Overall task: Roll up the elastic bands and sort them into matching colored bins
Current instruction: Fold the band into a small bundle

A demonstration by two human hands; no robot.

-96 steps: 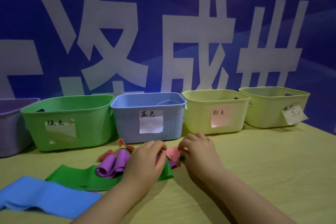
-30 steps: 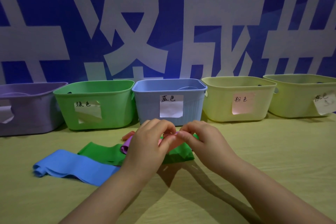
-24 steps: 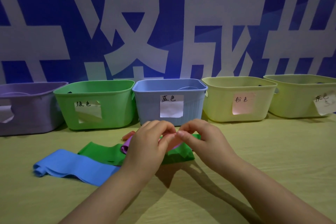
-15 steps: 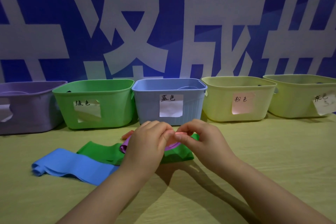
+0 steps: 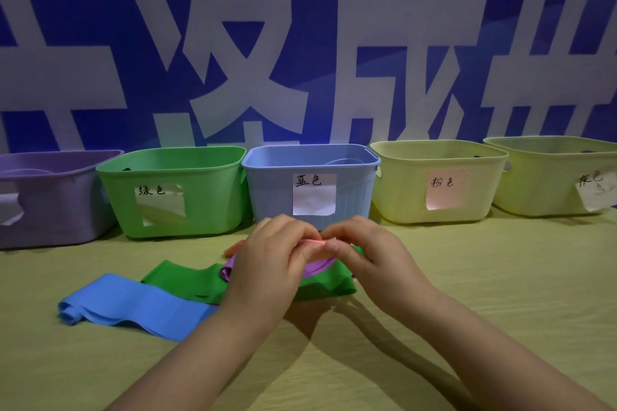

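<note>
Mid-frame, the left hand pinches the thin pink elastic band, which lies crosswise; the right hand pinches it too. The pale yellow, pink-labelled plastic bin stands upper right, nearer that hand.
</note>
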